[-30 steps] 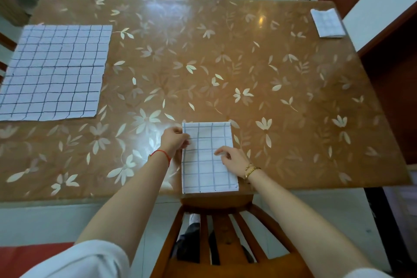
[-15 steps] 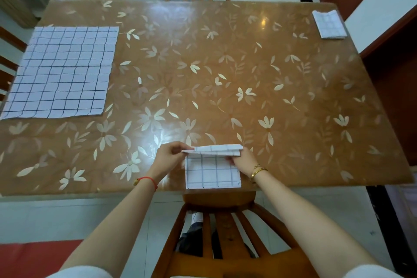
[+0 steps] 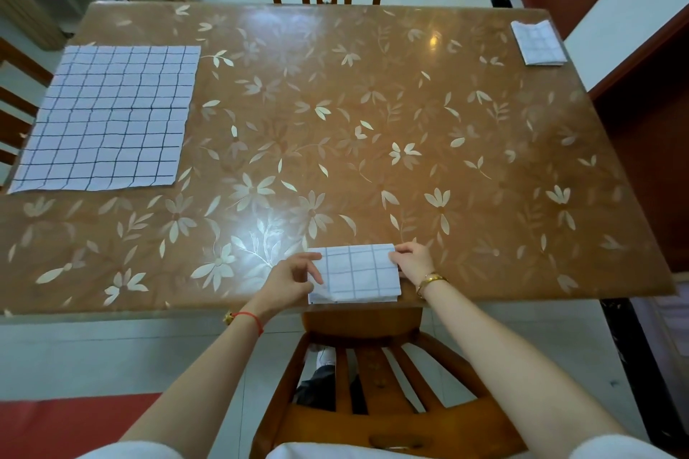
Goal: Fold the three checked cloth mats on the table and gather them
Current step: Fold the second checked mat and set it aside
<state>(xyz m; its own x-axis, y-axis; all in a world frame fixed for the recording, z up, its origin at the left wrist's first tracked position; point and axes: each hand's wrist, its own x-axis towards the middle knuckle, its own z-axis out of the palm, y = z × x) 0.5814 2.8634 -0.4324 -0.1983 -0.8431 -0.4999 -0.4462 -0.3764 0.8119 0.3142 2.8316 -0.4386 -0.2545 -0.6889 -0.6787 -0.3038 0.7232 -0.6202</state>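
**A:** Three checked mats on the bench [image 3: 335,115]. Where does each one lie?

**B:** The near mat [image 3: 358,272] is folded to a small rectangle. It sits at the near edge, roughly midway along, with its lower border right at that edge. The spread mat [image 3: 108,115] lies flat and unfolded against the left edge, toward the far left corner. The small folded mat [image 3: 538,43] rests in the far right corner, well apart from both others.

**A:** And the grips?

**B:** Both are on the near mat, which lies directly between them. The left grip [image 3: 294,279] is at the mat's left border. Its index finger reaches over the top left corner, its thumb is lower on the cloth, and the two pinch that side. The right grip [image 3: 412,261] is at the right border, its fingertips clasping the top right corner.

**A:** Is the cloth lifted?

**B:** The upper layer looks slightly raised at the left. The bottom left corner shows a loose under-layer peeking out.

**A:** Anything else nearby?

**B:** A wooden chair [image 3: 373,384] stands at the near edge beneath the arms. A red cord [image 3: 253,319] circles the left wrist and a gold bracelet [image 3: 430,279] the right.
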